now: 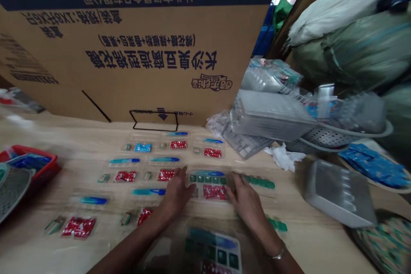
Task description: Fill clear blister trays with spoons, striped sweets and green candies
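My left hand grips the left edge of a clear plastic tray, its thumb pointing inward. My right hand has thumb and fingers on the right edge. In this tray lie a blue pen-shaped stick, a row of green square pieces and a red packet. Beyond my right hand lies another strip of green pieces. Nearer to me, between my forearms, is another filled tray, partly dark and blurred. Left of my hands are several trays with blue sticks and red packets.
A large cardboard box stands at the back. On the right are stacked clear trays, a grey basket, blue packets, crumpled tissue and a grey translucent container. A red basket sits at the left.
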The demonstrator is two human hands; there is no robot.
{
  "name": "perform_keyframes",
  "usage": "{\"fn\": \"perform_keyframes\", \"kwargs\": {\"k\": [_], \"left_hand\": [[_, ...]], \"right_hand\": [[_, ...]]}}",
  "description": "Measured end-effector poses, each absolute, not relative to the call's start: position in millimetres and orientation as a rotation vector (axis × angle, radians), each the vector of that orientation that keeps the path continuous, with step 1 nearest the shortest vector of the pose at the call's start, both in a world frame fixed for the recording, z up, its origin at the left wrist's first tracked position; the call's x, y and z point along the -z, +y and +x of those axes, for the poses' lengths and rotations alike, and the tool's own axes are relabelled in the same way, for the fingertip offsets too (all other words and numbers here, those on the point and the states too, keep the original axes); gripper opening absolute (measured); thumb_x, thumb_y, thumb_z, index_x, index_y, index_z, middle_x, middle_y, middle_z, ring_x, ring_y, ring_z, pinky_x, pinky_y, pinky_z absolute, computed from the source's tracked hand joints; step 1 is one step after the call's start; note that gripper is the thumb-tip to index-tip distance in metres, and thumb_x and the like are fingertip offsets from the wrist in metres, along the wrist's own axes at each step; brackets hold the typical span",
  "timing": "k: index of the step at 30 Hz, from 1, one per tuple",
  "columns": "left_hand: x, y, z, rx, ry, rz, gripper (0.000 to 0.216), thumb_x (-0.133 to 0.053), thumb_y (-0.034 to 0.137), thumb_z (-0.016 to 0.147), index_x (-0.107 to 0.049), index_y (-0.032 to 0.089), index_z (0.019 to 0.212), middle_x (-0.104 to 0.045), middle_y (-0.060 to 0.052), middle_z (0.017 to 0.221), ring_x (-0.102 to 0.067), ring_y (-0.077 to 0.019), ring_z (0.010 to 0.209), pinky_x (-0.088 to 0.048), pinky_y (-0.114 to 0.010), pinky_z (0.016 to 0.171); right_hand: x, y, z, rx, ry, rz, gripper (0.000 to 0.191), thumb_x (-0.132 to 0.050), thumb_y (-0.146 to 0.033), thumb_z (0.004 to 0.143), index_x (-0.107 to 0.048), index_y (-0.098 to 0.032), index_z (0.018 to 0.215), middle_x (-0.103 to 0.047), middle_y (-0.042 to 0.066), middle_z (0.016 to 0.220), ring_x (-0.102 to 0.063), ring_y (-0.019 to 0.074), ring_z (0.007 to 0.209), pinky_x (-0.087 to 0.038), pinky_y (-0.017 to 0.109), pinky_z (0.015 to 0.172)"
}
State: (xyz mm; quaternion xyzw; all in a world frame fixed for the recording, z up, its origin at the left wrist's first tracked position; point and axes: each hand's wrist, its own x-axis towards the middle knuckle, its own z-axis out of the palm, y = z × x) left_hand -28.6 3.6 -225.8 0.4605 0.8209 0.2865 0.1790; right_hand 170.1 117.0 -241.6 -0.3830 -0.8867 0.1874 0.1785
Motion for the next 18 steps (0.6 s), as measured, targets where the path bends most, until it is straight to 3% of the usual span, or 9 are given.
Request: {"fn": "perform_keyframes", "kwargs": {"k": [2, 4, 11, 13, 16, 18], "left_hand": [[223.8, 4.3, -24.4, -0.660, 2.326, 1.383, 0.048, -0.056, 0.011, 0.073, -0.049, 0.013, 0.121, -0.058, -0.013, 0.112, -0.059, -0.0243, 0.101, -0.048, -0.038, 0.087], [219.7, 3.7, -19.1, -0.502, 2.313, 1.490, 0.044, -0.050, 0.011, 0.079, -0.048, 0.011, 0.123, -0.054, -0.016, 0.120, -0.056, -0.0254, 0.108, -0.047, -0.039, 0.090], [220.8, 10.0, -17.4, -0.248, 2.273, 1.862, 0.030, -0.044, 0.005, 0.081, -0.062, 0.013, 0.104, -0.055, -0.015, 0.119, -0.053, -0.0271, 0.108, -0.043, -0.044, 0.096], [225.6, 13.3, -18.3, -0.272, 2.298, 1.934, 0.031, -0.045, 0.007, 0.081, -0.062, 0.013, 0.107, -0.054, -0.015, 0.122, -0.051, -0.0279, 0.110, -0.042, -0.045, 0.097], [229.4, 18.9, -15.3, -0.285, 2.271, 2.018, 0.034, -0.046, 0.005, 0.079, -0.063, 0.015, 0.106, -0.054, -0.014, 0.124, -0.051, -0.0282, 0.109, -0.044, -0.045, 0.095], [230.0, 21.2, -12.3, -0.294, 2.241, 2.047, 0.034, -0.047, 0.002, 0.076, -0.064, 0.016, 0.102, -0.054, -0.014, 0.124, -0.051, -0.0285, 0.108, -0.044, -0.045, 0.094]], "right_hand": [[244.9, 112.8, 166.9, -0.395, -2.575, -1.064, 0.031, -0.042, -0.021, 0.090, -0.056, -0.016, 0.116, -0.062, 0.013, 0.107, -0.063, 0.0235, 0.093, -0.052, 0.034, 0.076], [243.6, 109.4, 165.7, -0.346, -2.610, -1.047, 0.030, -0.042, -0.018, 0.090, -0.058, -0.017, 0.115, -0.063, 0.011, 0.104, -0.063, 0.0224, 0.093, -0.052, 0.032, 0.077], [223.5, 114.8, 232.5, -0.428, -2.438, -1.075, 0.023, -0.041, -0.028, 0.092, -0.062, -0.020, 0.097, -0.063, 0.008, 0.094, -0.062, 0.0209, 0.087, -0.051, 0.032, 0.075], [227.2, 111.3, 268.6, -0.436, -2.465, -1.047, 0.025, -0.046, -0.034, 0.091, -0.060, -0.020, 0.105, -0.063, 0.009, 0.103, -0.059, 0.0230, 0.098, -0.050, 0.035, 0.082], [243.0, 98.0, 312.1, -0.400, -2.624, -0.959, 0.053, -0.058, -0.042, 0.083, -0.047, -0.019, 0.129, -0.050, 0.013, 0.132, -0.047, 0.0283, 0.121, -0.046, 0.042, 0.094], [254.1, 88.2, 328.8, -0.364, -2.663, -0.979, 0.058, -0.059, -0.041, 0.083, -0.041, -0.020, 0.135, -0.048, 0.013, 0.134, -0.046, 0.0279, 0.122, -0.046, 0.043, 0.095]]}}
